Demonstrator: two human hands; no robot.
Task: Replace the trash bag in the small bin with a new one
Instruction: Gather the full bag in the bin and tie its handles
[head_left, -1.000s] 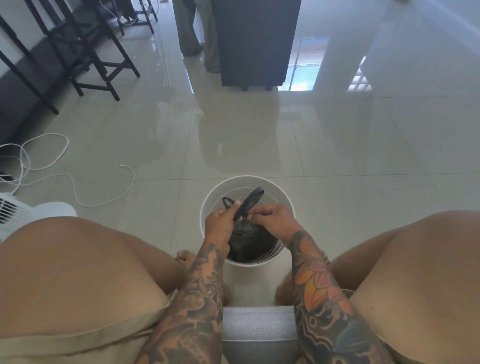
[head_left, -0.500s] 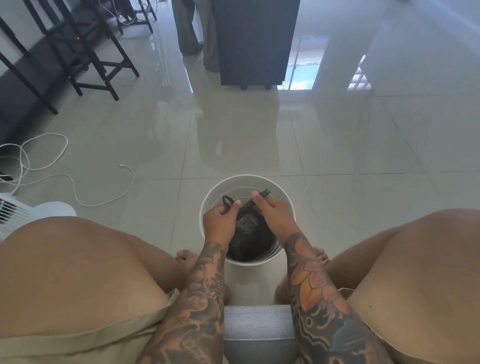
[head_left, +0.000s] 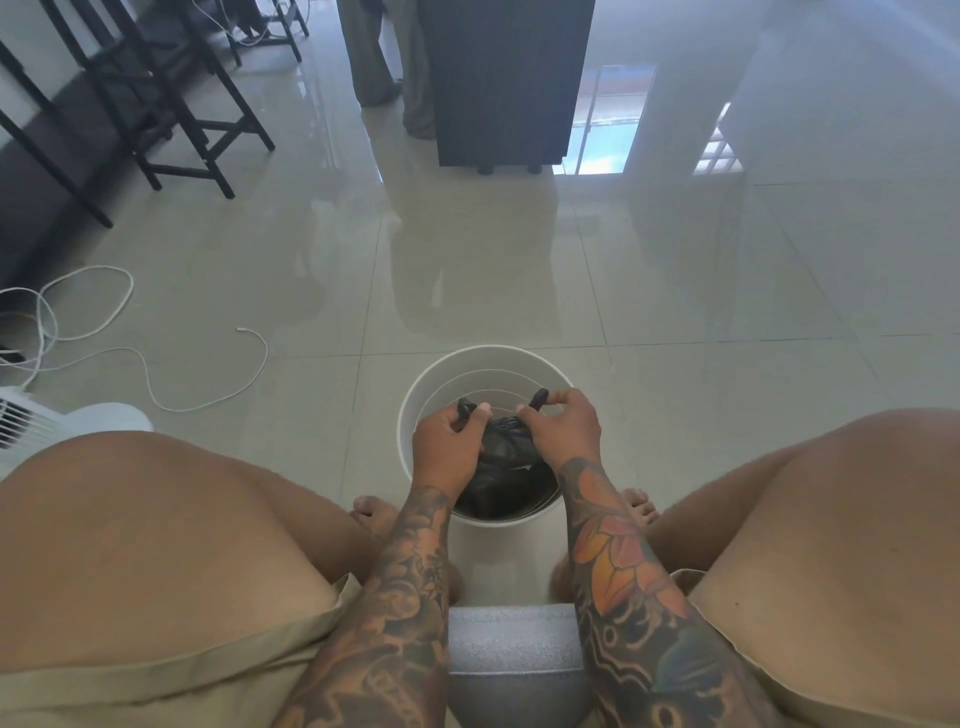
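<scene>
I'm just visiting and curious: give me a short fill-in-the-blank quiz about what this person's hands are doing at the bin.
1. Both hands are pulling the handles of a trash bag whose colour is ____.
2. The bag sits inside a round ____ bin.
3. The left hand and right hand each grip one bag ____.
4. A white ____ lies loose on the tiled floor to the left.

Missing words: black; white; handle; cable

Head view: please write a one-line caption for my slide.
Seated person's left hand and right hand pinch the black trash bag ends over the white bin.
</scene>
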